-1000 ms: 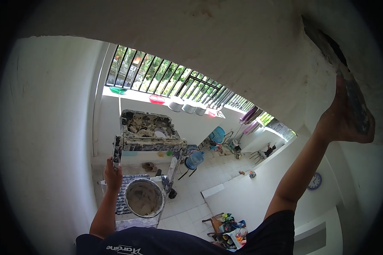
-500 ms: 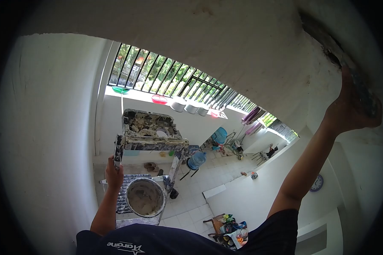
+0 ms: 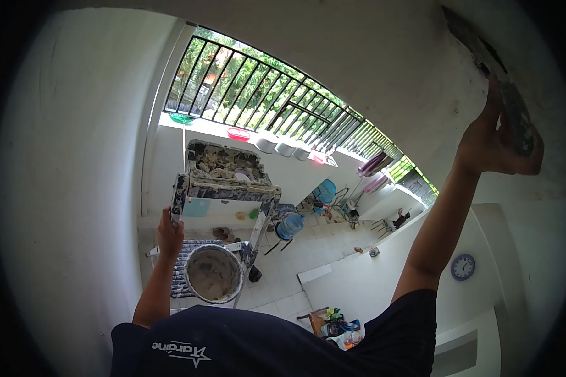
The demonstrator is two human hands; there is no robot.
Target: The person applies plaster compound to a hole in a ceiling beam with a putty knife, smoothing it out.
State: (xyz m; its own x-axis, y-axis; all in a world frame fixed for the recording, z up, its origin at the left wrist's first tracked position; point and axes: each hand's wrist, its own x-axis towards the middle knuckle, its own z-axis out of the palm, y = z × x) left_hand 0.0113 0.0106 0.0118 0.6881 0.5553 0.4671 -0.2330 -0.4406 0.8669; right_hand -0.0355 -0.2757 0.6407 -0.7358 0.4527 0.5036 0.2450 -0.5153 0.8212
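High at the right, my right hand [image 3: 500,141] is wrapped round the handle of a putty knife [image 3: 516,116]. Its wide, stained blade lies flat or nearly flat against the white plastered surface [image 3: 383,69] overhead; exact contact is hard to tell. Down on the left, my left hand [image 3: 170,234] grips the side rail of a plaster-splattered stepladder [image 3: 258,220]. Thick dried compound coats the ladder's top cap [image 3: 223,164]. Below it, a round bucket [image 3: 187,279] with greyish-white compound [image 3: 214,275] inside stands on a ladder step, just right of my left forearm.
A white wall [image 3: 75,157] rises close on my left. Beyond the ladder are a barred window [image 3: 251,88] and a ledge with pots [image 3: 284,149]. On the tiled floor below stand a blue water jug [image 3: 289,226] and a cluttered chair [image 3: 339,327]. A clock [image 3: 463,267] hangs at the right.
My right hand and the putty knife have shifted left and slightly up in view. The view has tilted, showing more of the window. My left hand stays on the ladder.
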